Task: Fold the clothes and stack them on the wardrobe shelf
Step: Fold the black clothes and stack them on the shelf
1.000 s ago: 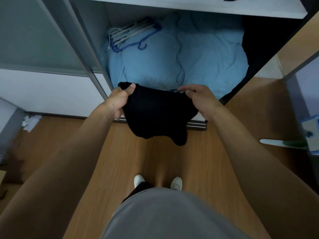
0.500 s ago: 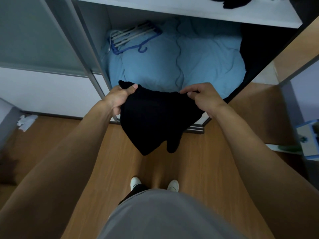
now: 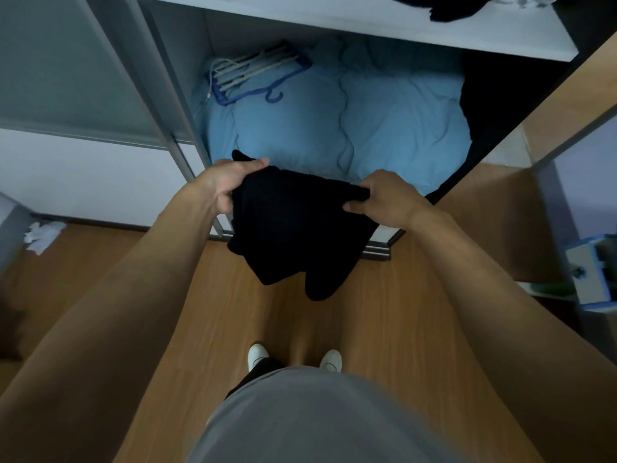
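A black garment hangs bunched between my hands in front of the open wardrobe. My left hand grips its upper left corner, thumb on top. My right hand pinches its upper right edge. The lower folds droop toward the wooden floor. The white wardrobe shelf runs across the top of the view, above my hands. Dark clothes lie on it at the right, mostly cut off by the frame.
A blue duvet fills the wardrobe bottom, with a bundle of hangers on its far left. A sliding door frame stands left of the opening. White crumpled cloth lies on the floor at left. A blue-and-white box sits at right.
Both hands have lifted the black garment slightly and brought it closer to the wardrobe. The garment has bunched more, and the shelf with dark clothes has come further into view.
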